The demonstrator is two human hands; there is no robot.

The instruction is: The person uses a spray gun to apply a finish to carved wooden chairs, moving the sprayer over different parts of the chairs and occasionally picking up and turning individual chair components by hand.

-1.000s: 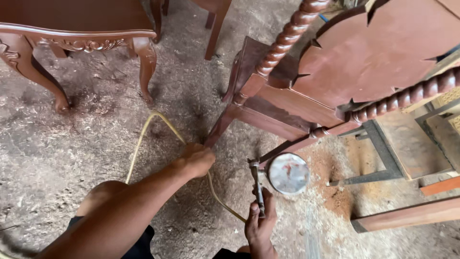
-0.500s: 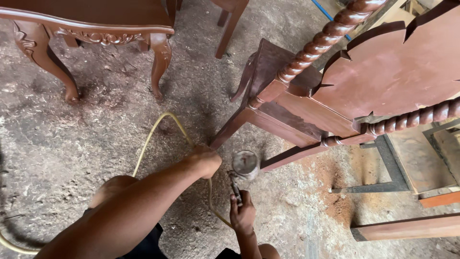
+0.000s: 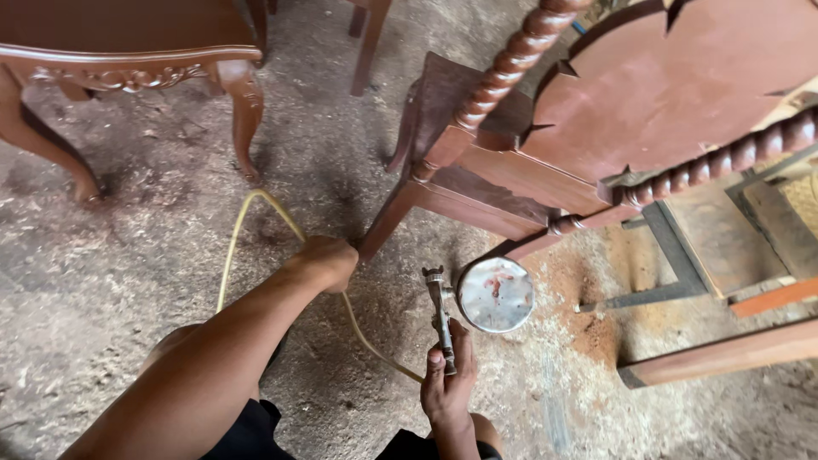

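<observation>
I see two red-brown furniture pieces: one tipped headboard frame [image 3: 648,111], one carved table [image 3: 128,51]. One yellow hose [image 3: 234,247] runs through my closed left hand [image 3: 328,260]. My right hand [image 3: 447,388] grips one spray gun [image 3: 441,319] above the floor.

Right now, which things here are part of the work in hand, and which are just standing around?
In use: spray gun in right hand; yellow hose gripped by left hand; tipped chair.

Standing by: carved chair, metal frame, wooden plank.
</observation>
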